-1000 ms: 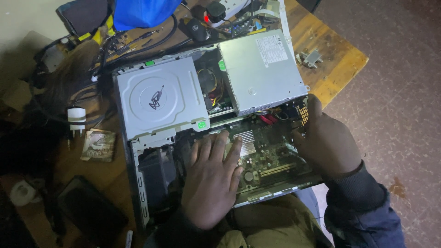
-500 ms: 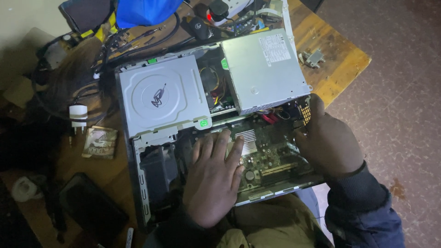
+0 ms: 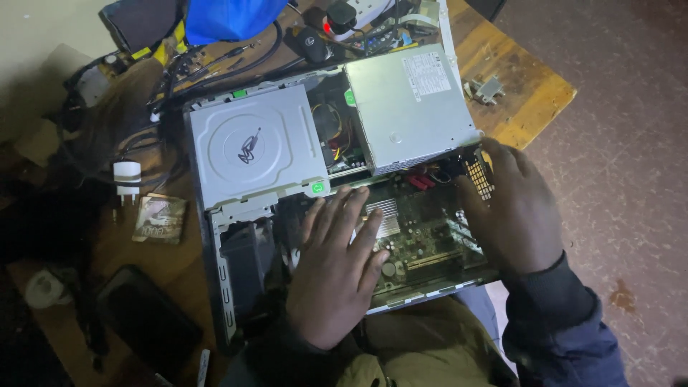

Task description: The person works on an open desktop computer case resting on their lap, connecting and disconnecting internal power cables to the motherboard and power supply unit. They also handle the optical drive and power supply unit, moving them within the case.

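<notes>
On the wooden table sits the open computer case, lid off. Our left hand lies flat on the circuit board, fingers spread apart, tips near the heat sink. Our right hand grips the case's right edge, fingers curled over it. Disc drive & silver power supply sit just behind. White charger lies left of the case.

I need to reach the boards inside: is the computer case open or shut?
Open. The computer case has no side cover; the circuit board lies bare under both hands.
</notes>
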